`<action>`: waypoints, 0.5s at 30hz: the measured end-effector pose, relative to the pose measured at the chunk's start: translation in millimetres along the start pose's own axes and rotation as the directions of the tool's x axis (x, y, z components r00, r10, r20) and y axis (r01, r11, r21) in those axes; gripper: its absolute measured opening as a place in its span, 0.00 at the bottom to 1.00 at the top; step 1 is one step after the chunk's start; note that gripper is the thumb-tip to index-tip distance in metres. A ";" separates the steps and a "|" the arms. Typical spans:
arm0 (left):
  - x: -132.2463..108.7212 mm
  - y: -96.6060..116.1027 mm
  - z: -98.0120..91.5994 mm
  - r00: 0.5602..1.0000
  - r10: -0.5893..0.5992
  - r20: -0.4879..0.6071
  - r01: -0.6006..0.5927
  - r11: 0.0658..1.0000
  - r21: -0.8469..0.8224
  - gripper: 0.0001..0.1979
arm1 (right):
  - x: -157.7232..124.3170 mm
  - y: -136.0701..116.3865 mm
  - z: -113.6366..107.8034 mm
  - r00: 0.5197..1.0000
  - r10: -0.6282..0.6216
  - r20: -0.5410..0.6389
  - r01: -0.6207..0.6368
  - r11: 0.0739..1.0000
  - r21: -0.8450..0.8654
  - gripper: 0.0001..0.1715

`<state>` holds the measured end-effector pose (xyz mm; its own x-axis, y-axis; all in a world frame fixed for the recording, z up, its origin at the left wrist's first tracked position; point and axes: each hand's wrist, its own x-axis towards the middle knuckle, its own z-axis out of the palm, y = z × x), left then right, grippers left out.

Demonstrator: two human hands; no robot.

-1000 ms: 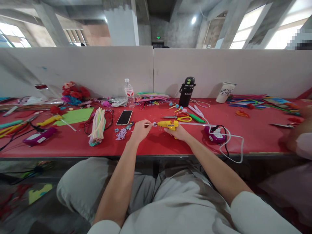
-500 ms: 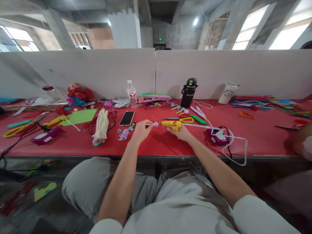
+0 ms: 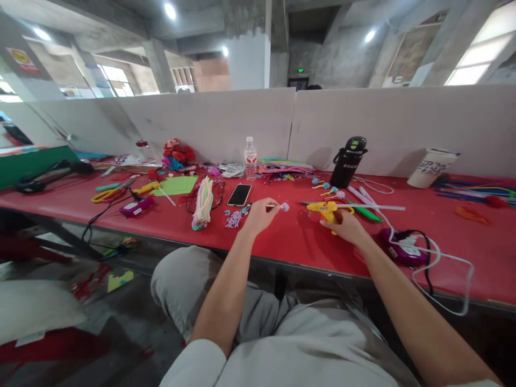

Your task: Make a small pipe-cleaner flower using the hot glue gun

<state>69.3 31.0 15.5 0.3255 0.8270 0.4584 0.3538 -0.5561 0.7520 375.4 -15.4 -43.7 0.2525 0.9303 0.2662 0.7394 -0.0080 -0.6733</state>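
Note:
My left hand (image 3: 263, 215) pinches a thin pale stick tipped with a small lilac flower-like ball (image 3: 285, 207), just above the red table. In my right hand (image 3: 347, 224) is a yellow glue gun (image 3: 327, 209), its nozzle facing left and apart from the lilac ball. A long clear glue stick (image 3: 382, 207) sticks out of the gun's back. Left of my left hand lie a pile of small lilac pieces (image 3: 234, 219) and a dark phone (image 3: 239, 194). Behind the gun are a green marker-like tool (image 3: 367, 213) and several small blue-and-yellow pieces (image 3: 324, 185).
A bundle of pastel pipe cleaners (image 3: 203, 201) lies on the left, near green sheets (image 3: 177, 185) and another yellow glue gun (image 3: 147, 188). Along the partition stand a water bottle (image 3: 250, 161), a black flask (image 3: 349, 161) and a white cup (image 3: 433, 167). A purple power block (image 3: 397, 247) trails white cable at right.
The view has turned left, so things sit farther right in the picture. My right hand has drawn the glue gun away from the lilac ball, widening the gap; both hands keep their hold.

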 end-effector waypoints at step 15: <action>2.1 46.7 19.4 0.999 0.031 -0.009 -0.032 0.958 -0.283 0.11 | -41.5 -125.1 71.7 0.744 -0.629 0.225 0.592 0.777 0.216 0.12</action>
<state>103.6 5.2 42.4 0.3281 0.8103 0.4856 0.0803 -0.5361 0.8403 227.7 -26.7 -20.0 -0.4182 0.7796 0.4662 0.5886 0.6235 -0.5147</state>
